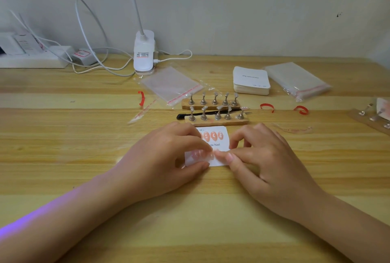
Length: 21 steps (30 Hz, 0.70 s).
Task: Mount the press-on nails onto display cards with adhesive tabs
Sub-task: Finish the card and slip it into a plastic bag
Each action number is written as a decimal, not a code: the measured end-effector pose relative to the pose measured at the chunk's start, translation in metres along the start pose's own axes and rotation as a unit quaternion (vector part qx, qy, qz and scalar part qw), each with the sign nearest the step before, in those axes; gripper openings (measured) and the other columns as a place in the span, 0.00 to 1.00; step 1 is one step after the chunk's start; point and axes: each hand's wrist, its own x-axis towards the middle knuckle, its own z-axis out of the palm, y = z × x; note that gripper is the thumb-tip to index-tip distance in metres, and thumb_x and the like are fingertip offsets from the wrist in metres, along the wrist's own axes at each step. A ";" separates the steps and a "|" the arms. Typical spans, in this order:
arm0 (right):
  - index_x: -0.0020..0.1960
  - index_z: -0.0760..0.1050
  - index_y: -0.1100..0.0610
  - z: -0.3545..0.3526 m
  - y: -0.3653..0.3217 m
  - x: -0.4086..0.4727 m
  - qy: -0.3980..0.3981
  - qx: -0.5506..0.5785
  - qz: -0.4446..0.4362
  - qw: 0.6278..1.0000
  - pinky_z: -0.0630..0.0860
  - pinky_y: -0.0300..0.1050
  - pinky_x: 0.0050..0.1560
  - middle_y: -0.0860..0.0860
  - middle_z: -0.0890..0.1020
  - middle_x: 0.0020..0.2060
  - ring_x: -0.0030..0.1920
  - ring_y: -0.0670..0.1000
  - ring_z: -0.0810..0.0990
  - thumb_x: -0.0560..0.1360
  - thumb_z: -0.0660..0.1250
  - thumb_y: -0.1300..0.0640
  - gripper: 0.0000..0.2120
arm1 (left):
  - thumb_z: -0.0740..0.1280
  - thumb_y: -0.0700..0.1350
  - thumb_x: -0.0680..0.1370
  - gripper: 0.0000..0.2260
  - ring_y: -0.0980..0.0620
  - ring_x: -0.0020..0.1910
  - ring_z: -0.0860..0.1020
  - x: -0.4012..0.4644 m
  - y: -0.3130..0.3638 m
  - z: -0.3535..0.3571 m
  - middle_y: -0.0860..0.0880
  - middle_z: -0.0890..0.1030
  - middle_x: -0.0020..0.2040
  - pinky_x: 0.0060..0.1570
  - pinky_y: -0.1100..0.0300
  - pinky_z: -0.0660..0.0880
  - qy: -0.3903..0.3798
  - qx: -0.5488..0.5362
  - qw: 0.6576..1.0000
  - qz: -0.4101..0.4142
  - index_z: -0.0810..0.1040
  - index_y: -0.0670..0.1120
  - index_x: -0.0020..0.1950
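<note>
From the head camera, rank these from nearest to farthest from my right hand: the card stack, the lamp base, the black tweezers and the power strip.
Measured from the right hand:
1. Black tweezers, just beyond the hand, between the nail stands.
2. Card stack, farther back, slightly right.
3. Lamp base, at the back, left of centre.
4. Power strip, far back left corner.

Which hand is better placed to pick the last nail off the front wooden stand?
Probably the right hand: the remaining nail sits at the front stand's right end, just beyond it.
</note>
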 end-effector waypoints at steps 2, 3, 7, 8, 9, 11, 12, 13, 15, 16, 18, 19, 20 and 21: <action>0.42 0.83 0.52 0.000 0.002 0.002 -0.007 0.065 0.028 0.997 0.62 0.39 0.45 0.43 0.73 0.40 0.43 0.42 0.66 0.74 0.53 0.44 0.22 | 0.68 0.53 0.72 0.10 0.62 0.48 0.72 0.002 -0.001 -0.002 0.58 0.77 0.47 0.45 0.61 0.72 -0.013 -0.030 0.999 -0.018 0.80 0.54 0.51; 0.43 0.83 0.51 0.000 0.003 0.003 -0.005 0.106 0.044 0.993 0.63 0.37 0.46 0.43 0.73 0.39 0.43 0.43 0.68 0.74 0.55 0.44 0.20 | 0.68 0.53 0.73 0.09 0.63 0.49 0.71 0.004 -0.002 -0.002 0.59 0.76 0.48 0.46 0.62 0.71 -0.024 -0.042 0.999 -0.024 0.79 0.55 0.52; 0.39 0.81 0.51 -0.005 0.010 0.008 0.055 0.226 0.111 0.966 0.66 0.29 0.39 0.46 0.76 0.36 0.38 0.43 0.72 0.74 0.65 0.53 0.08 | 0.69 0.52 0.73 0.08 0.64 0.47 0.70 0.011 -0.003 -0.006 0.61 0.73 0.47 0.45 0.66 0.68 -0.084 -0.059 0.994 -0.040 0.76 0.57 0.51; 0.38 0.80 0.51 -0.006 0.012 0.010 0.071 0.226 0.121 0.964 0.66 0.28 0.38 0.45 0.77 0.35 0.37 0.42 0.72 0.74 0.66 0.56 0.07 | 0.68 0.53 0.73 0.07 0.65 0.47 0.70 0.014 -0.002 -0.007 0.62 0.72 0.46 0.44 0.66 0.68 -0.096 -0.062 0.993 -0.043 0.75 0.58 0.49; 0.38 0.78 0.50 -0.008 0.015 0.013 0.087 0.218 0.127 0.964 0.67 0.28 0.37 0.43 0.77 0.34 0.36 0.42 0.72 0.73 0.67 0.58 0.06 | 0.67 0.54 0.73 0.05 0.65 0.46 0.71 0.017 0.000 -0.009 0.62 0.72 0.45 0.45 0.64 0.69 -0.105 -0.065 0.991 -0.046 0.74 0.60 0.47; 0.38 0.77 0.48 -0.014 0.022 0.020 0.112 0.205 0.140 0.962 0.67 0.27 0.36 0.42 0.76 0.30 0.33 0.42 0.72 0.71 0.68 0.58 0.06 | 0.64 0.57 0.72 0.04 0.63 0.46 0.72 0.021 0.002 -0.011 0.62 0.74 0.43 0.47 0.61 0.71 -0.110 -0.064 0.990 -0.053 0.70 0.62 0.43; 0.39 0.77 0.47 -0.017 0.026 0.023 0.115 0.198 0.147 0.962 0.67 0.28 0.35 0.42 0.75 0.30 0.32 0.42 0.71 0.70 0.68 0.57 0.06 | 0.63 0.59 0.71 0.04 0.62 0.45 0.73 0.023 0.003 -0.012 0.62 0.74 0.42 0.46 0.60 0.72 -0.105 -0.061 0.991 -0.054 0.69 0.62 0.42; 0.39 0.77 0.46 -0.020 0.029 0.027 0.113 0.182 0.152 0.965 0.67 0.29 0.34 0.42 0.75 0.30 0.31 0.43 0.70 0.70 0.69 0.56 0.05 | 0.62 0.59 0.70 0.04 0.62 0.44 0.74 0.025 0.005 -0.013 0.62 0.75 0.41 0.44 0.60 0.72 -0.097 -0.058 0.992 -0.055 0.69 0.62 0.42; 0.40 0.78 0.46 -0.024 0.037 0.032 0.100 0.123 0.157 0.975 0.66 0.33 0.35 0.43 0.76 0.31 0.30 0.45 0.70 0.70 0.69 0.53 0.02 | 0.62 0.57 0.71 0.04 0.62 0.41 0.75 0.031 0.008 -0.015 0.62 0.75 0.40 0.40 0.62 0.73 -0.069 -0.059 0.994 -0.053 0.68 0.62 0.42; 0.41 0.78 0.47 -0.026 0.040 0.035 0.094 0.084 0.158 0.979 0.67 0.37 0.36 0.44 0.76 0.31 0.30 0.45 0.70 0.70 0.69 0.51 0.01 | 0.64 0.54 0.71 0.05 0.62 0.40 0.75 0.035 0.009 -0.015 0.62 0.75 0.40 0.38 0.64 0.72 -0.047 -0.058 0.996 -0.048 0.68 0.62 0.42; 0.41 0.80 0.49 -0.028 0.043 0.039 0.089 0.009 0.153 0.984 0.65 0.42 0.38 0.44 0.76 0.32 0.31 0.44 0.70 0.70 0.69 0.47 0.06 | 0.68 0.48 0.72 0.10 0.62 0.39 0.74 0.045 0.010 -0.013 0.62 0.74 0.39 0.36 0.65 0.70 0.001 -0.050 0.998 -0.037 0.67 0.60 0.43; 0.41 0.80 0.50 -0.028 0.043 0.041 0.092 -0.019 0.145 0.985 0.63 0.42 0.40 0.44 0.76 0.32 0.31 0.44 0.69 0.70 0.69 0.46 0.08 | 0.68 0.46 0.72 0.11 0.61 0.40 0.73 0.050 0.012 -0.010 0.62 0.73 0.40 0.37 0.65 0.69 0.022 -0.040 0.998 -0.031 0.68 0.58 0.45; 0.41 0.81 0.51 -0.028 0.042 0.043 0.096 -0.045 0.135 0.985 0.62 0.41 0.42 0.44 0.76 0.32 0.32 0.45 0.69 0.70 0.68 0.46 0.10 | 0.69 0.45 0.72 0.11 0.60 0.40 0.71 0.056 0.013 -0.008 0.61 0.73 0.40 0.37 0.65 0.69 0.040 -0.026 0.999 -0.026 0.69 0.56 0.48; 0.42 0.81 0.52 -0.028 0.041 0.045 0.098 -0.068 0.125 0.985 0.60 0.40 0.43 0.45 0.75 0.33 0.33 0.46 0.69 0.70 0.68 0.45 0.11 | 0.69 0.45 0.72 0.11 0.60 0.41 0.70 0.062 0.015 -0.004 0.60 0.72 0.41 0.39 0.64 0.69 0.054 -0.013 0.998 -0.022 0.71 0.53 0.51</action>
